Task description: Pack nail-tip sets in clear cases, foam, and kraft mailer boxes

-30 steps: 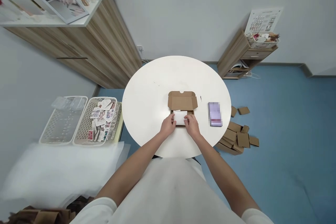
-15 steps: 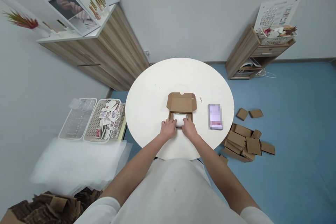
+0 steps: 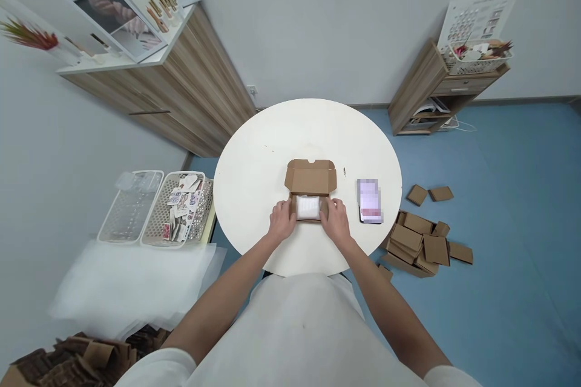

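Note:
A small brown cardboard box [image 3: 310,180] lies on the white oval table [image 3: 254,151], its lid folded back away from me. Inside rests a white wrapped packet [image 3: 308,207]. My left hand [image 3: 282,219] grips the box's left side wall, its fingers curled over the edge. On the opposite side wall my right hand [image 3: 336,221] is closed in the same way, with the thumb on the inner side near the packet.
A phone with a blurred screen [image 3: 370,201] lies to the right on the table. Several cardboard boxes [image 3: 415,242] are piled on the floor at right. White baskets [image 3: 175,208], one holding cards, and translucent sheets [image 3: 136,278] are on the left. Cabinets [image 3: 204,78] stand behind.
Both hands have moved apart, off the packet's sides and onto the box's side walls. The packet now shows more fully inside the box. The whole view has shifted slightly.

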A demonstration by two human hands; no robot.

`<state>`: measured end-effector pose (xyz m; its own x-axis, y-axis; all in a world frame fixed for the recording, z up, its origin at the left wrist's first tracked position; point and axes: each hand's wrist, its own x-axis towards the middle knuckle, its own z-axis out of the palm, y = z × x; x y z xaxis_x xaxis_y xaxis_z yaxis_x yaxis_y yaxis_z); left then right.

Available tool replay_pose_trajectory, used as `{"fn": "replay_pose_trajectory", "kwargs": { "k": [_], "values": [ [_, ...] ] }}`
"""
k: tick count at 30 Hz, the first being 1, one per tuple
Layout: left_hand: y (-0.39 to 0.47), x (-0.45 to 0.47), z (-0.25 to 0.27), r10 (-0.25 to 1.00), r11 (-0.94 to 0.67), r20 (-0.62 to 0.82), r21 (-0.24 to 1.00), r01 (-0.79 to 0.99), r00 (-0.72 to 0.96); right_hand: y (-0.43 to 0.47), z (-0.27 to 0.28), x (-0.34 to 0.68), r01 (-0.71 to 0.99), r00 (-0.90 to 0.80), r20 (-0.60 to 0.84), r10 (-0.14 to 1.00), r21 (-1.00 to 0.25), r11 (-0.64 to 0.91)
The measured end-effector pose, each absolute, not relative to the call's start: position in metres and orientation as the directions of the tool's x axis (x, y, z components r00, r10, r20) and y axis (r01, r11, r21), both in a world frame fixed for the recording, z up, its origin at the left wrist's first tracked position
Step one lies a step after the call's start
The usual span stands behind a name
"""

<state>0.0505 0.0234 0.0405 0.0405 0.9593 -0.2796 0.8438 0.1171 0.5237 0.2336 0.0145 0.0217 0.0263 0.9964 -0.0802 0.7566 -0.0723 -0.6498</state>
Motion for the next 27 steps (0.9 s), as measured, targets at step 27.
{"fn": "replay_pose_trajectory", "kwargs": {
  "k": [27],
  "values": [
    [0.108, 0.010, 0.039, 0.772, 0.630, -0.635, 0.759, 0.163, -0.029, 0.095, 0.021, 0.270, -0.079, 0.078, -0.624, 0.777, -0.781, -0.620]
  ]
}}
